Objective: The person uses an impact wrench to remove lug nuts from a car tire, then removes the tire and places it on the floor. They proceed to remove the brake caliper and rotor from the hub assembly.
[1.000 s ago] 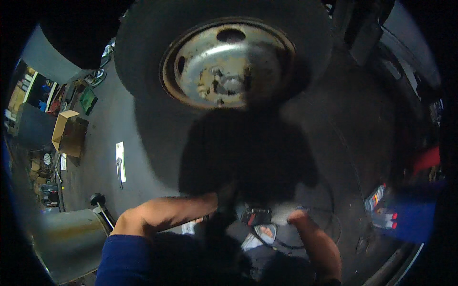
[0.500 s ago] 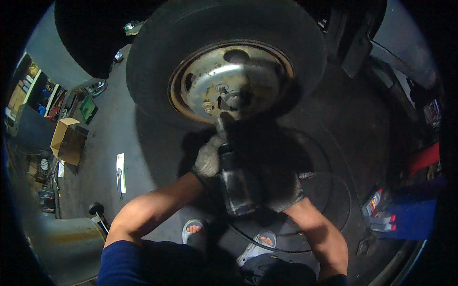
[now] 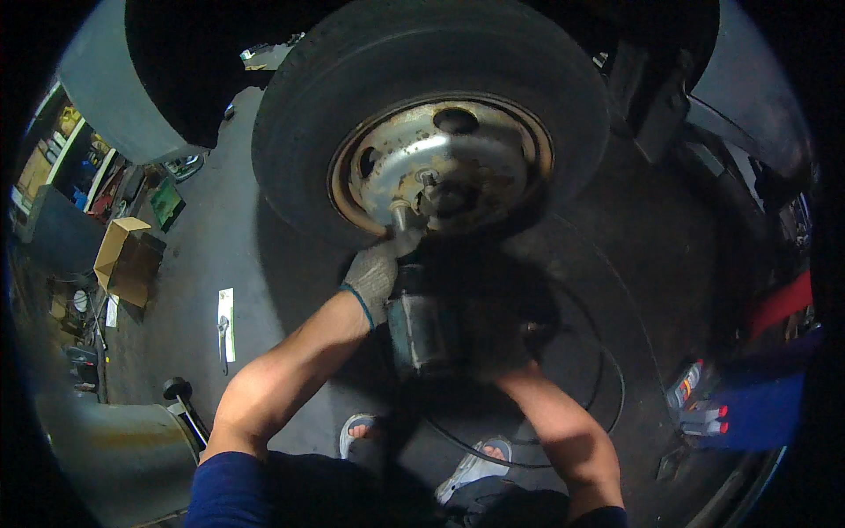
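A long air impact wrench (image 3: pixel 422 334) points up at the wheel, its socket (image 3: pixel 401 211) on or right against the lower-left wheel nut. Wearing a knitted glove, my left hand (image 3: pixel 373 271) is closed round the wrench's front end, just behind the socket. My right hand (image 3: pixel 510 356) is at the tool's handle on the right side; deep shadow hides most of its fingers. The steel wheel rim (image 3: pixel 414 150) is rusty and silver, with a dark hub and a bare-looking stud above the socket. Around it stands the black tyre (image 3: pixel 299 158).
A black air hose (image 3: pixel 620 387) loops over the floor on the right. Bottles with red caps (image 3: pixel 709 418) lie far right. At left are an adjustable wrench (image 3: pixel 223 343) on a white strip, an open cardboard box (image 3: pixel 123 264) and a green case (image 3: pixel 165 204). A metal drum (image 3: pixel 123 458) stands lower left.
The impact wrench and both hands have moved slightly left and up, bringing the socket from below the rim to the lower-left nut. The view has shifted a little.
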{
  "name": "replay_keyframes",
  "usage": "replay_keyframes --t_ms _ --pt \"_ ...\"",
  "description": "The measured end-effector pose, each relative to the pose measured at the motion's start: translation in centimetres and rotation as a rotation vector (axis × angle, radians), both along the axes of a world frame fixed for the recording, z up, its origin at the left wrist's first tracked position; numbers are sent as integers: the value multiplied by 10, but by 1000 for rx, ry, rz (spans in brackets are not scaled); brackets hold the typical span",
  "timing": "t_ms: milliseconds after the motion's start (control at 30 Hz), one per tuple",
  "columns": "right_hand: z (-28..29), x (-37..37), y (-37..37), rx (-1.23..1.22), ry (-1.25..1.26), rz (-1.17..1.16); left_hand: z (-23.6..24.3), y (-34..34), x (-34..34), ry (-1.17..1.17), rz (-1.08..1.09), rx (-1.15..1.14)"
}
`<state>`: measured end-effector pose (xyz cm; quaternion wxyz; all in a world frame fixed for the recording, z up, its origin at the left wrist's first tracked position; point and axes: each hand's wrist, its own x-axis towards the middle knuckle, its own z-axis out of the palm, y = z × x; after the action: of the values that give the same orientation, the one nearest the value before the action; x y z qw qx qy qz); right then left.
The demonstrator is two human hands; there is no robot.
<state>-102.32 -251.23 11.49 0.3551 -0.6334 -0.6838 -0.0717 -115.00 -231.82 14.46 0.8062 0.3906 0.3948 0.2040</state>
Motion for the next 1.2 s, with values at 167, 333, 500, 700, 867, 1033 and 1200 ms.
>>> replay_keyframes --t_ms 167,333,500,700,867,1033,1200 --pt "23 0 8 -331 -130 -93 -5 9 1 -210 -123 -121" --pt "33 2 10 -363 -203 -94 -6 12 5 -226 -150 -133" --pt "26 -2 3 -518 16 -60 -6 1 0 -137 -141 -109" --pt "20 -4 -23 -294 -32 -50 -41 -19 -3 35 -132 91" --pt "3 1 -65 -341 -28 80 -100 -69 -6 269 -151 -227" --pt "-20 2 -101 -563 -43 79 -150 -120 0 341 -236 -305" --pt "-34 2 -119 -659 -44 60 -164 -136 8 294 -321 -398"
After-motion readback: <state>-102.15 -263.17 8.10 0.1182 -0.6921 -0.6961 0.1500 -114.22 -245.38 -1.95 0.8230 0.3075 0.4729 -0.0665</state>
